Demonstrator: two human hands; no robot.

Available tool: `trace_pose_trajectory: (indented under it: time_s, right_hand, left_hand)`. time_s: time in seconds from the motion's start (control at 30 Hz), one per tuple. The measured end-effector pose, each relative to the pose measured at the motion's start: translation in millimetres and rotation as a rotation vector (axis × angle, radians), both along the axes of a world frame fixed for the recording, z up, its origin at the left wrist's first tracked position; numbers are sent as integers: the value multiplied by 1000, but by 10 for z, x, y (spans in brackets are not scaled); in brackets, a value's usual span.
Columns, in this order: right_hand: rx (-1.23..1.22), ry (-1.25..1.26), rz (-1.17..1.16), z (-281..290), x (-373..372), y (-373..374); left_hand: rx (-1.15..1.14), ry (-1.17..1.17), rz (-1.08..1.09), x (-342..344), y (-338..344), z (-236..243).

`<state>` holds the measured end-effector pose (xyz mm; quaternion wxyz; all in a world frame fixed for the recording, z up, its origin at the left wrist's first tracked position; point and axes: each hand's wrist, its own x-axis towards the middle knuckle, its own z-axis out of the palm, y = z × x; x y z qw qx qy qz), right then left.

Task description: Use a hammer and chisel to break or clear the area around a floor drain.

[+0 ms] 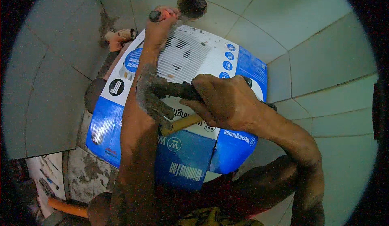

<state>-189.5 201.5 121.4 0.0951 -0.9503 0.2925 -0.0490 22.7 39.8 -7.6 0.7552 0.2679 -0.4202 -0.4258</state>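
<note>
My left hand is closed around a chisel, whose dark round butt end sticks out of the fist; its tip is hidden. The fist is close beside a rough round hole in the tiled wall. In my right hand is a hammer, its dark handle wrapped by the fingers. The worn metal head, partly blurred, hangs over my left forearm in this view. Below both hands stands a blue and white cardboard fan box, with grit scattered on its far part. A yellow stick shows under the hammer.
A pipe stub stands in the corner left of the box. Tiled walls close in on the left, far and right sides. Toward the lower left are an orange pipe and a dirty grey ledge. My legs are near the box.
</note>
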Motion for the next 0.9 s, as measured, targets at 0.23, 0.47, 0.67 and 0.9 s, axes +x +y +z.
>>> trace_pose_trajectory:
  time_s: [0.23, 0.47, 0.67, 0.9]
  right_hand:
    - [-7, -51, -46, -1, -55, -81]
    - [-133, -107, 7, 63, 96, -149]
    - [-275, -146, 119, 195, 429, -183]
    - [-391, -273, 109, -50, 450, -388]
  left_hand:
    - [-92, -66, 25, -13, -115, -62]
    - [20, -22, -4, -139, -113, -17]
    - [-41, 20, 27, -93, -70, -42]
    - [-293, -144, 142, -146, -223, -164]
